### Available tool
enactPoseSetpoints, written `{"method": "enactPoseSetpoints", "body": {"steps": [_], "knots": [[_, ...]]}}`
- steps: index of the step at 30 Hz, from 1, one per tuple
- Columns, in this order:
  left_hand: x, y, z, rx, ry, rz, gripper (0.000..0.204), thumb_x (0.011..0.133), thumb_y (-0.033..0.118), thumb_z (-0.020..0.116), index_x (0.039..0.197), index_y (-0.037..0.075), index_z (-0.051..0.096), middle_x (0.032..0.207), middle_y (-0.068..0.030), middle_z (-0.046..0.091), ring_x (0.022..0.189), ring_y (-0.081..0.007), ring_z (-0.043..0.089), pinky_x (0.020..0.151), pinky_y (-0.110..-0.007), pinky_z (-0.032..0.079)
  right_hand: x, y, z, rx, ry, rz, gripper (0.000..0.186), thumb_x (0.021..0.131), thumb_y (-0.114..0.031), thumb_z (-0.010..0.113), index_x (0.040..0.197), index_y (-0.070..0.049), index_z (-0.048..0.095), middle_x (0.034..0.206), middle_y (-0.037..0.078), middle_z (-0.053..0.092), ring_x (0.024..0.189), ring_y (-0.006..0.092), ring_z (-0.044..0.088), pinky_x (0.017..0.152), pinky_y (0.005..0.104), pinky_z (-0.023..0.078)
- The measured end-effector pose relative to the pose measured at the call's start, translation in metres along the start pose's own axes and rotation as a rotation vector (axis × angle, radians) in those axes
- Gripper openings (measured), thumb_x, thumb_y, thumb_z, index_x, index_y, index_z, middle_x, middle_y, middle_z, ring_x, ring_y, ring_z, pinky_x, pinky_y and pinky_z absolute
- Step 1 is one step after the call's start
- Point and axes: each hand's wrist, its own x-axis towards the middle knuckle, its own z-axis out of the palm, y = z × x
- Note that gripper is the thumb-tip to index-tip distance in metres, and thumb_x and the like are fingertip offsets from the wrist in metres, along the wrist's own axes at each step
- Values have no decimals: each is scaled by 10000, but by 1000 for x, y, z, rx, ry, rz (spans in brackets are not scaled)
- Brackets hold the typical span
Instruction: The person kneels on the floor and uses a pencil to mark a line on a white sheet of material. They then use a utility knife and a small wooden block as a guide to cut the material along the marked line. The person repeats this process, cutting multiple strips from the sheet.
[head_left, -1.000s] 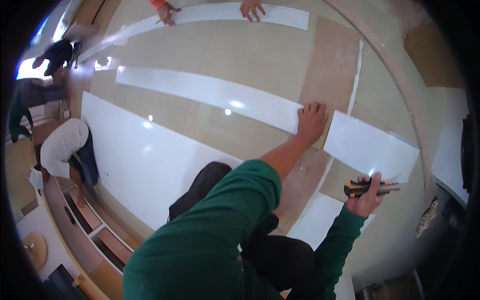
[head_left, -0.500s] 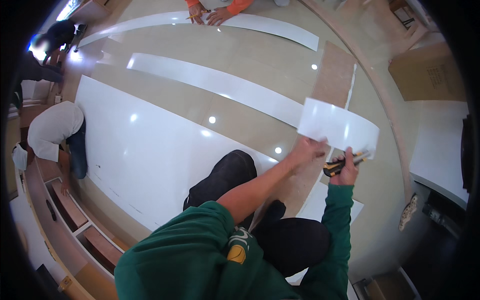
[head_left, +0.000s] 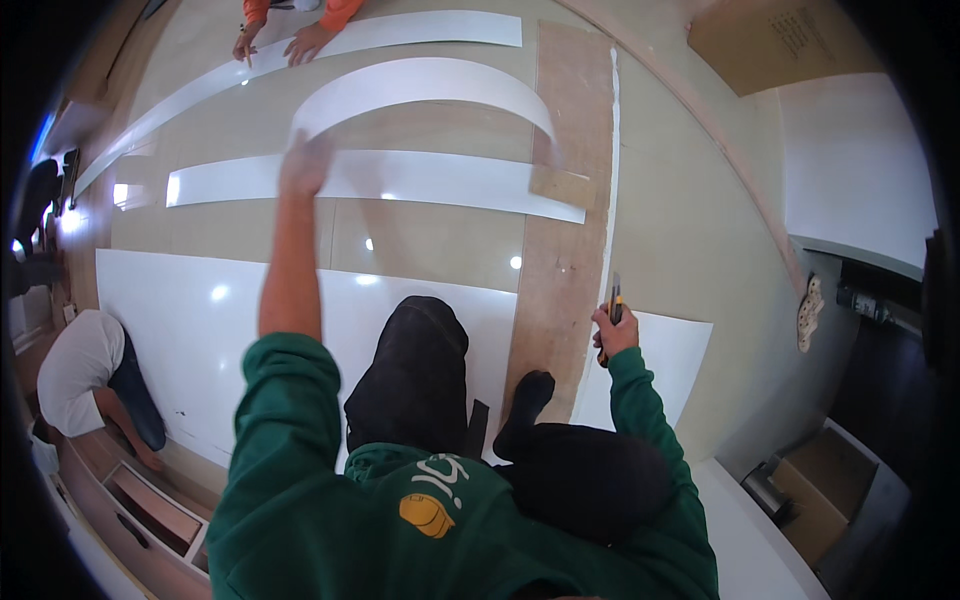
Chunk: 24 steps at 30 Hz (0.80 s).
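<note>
Left arm point(head_left: 290, 270) outstretched, right hand point(head_left: 615, 335) fisted.

1. Green hooded sweatshirt point(head_left: 330, 500), long-sleeved, with a pale print and an orange-yellow patch point(head_left: 425, 513) near the collar.
2. Left sleeve pushed up above the elbow; right sleeve reaching the wrist.
3. Black trousers point(head_left: 415, 375).
4. Black sock point(head_left: 532, 392).

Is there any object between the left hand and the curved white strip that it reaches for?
Nothing visible. The left hand is already at one end of the curved white strip; motion blur hides the exact grip. The right hand holds a utility knife apart.
</note>
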Motion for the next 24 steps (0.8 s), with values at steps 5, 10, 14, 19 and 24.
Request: {"method": "enactPoseSetpoints", "body": {"steps": [5, 10, 14, 19, 24], "knots": [[33, 89, -46, 160, 266, 200, 303, 1029, 296, 506, 1225, 65, 523, 1192, -104, 592, 1149, -274, 569, 907, -461, 523, 9, 52, 10, -116, -2, 72, 207, 867, -172, 680, 965, -23, 575, 673, 65, 578, 507, 163, 585, 474, 319, 509], [39, 76, -46, 207, 310, 150, 678, 975, 549, 498, 1434, 75, 337, 1431, -141, 424, 1226, -333, 510, 982, -495, 475, 49, 51, 14, -604, 97, -355, 450, 799, -241, 742, 1116, 23, 563, 961, 209, 646, 906, 374, 645, 829, 418, 524], [28, -13, -14, 888, 447, 60, 834, 917, 597, 574, 1494, 55, 311, 1484, -157, 399, 1252, -325, 497, 944, -472, 476, 95, -19, 32, -598, 125, -393, 638, 791, -340, 778, 1241, 30, 519, 1142, 244, 605, 1041, 388, 609, 904, 433, 497], [-2, -102, -5, 1775, 7, 472, 644, 844, 391, 738, 1336, 24, 541, 1389, -204, 509, 1267, -333, 491, 1026, -416, 422, 159, -97, 84, -644, 279, -317, 742, 813, -453, 717, 1338, -25, 415, 1342, 211, 484, 1149, 375, 583, 951, 446, 489], [-52, -148, 51, 2266, -542, 642, 895, 672, 333, 867, 1398, 14, 451, 1423, -186, 467, 1316, -363, 429, 1092, -439, 365, 170, -106, 113, -666, 127, -107, 702, 816, -419, 703, 1336, -38, 425, 1332, 209, 493, 1081, 348, 631, 899, 445, 519]]}}
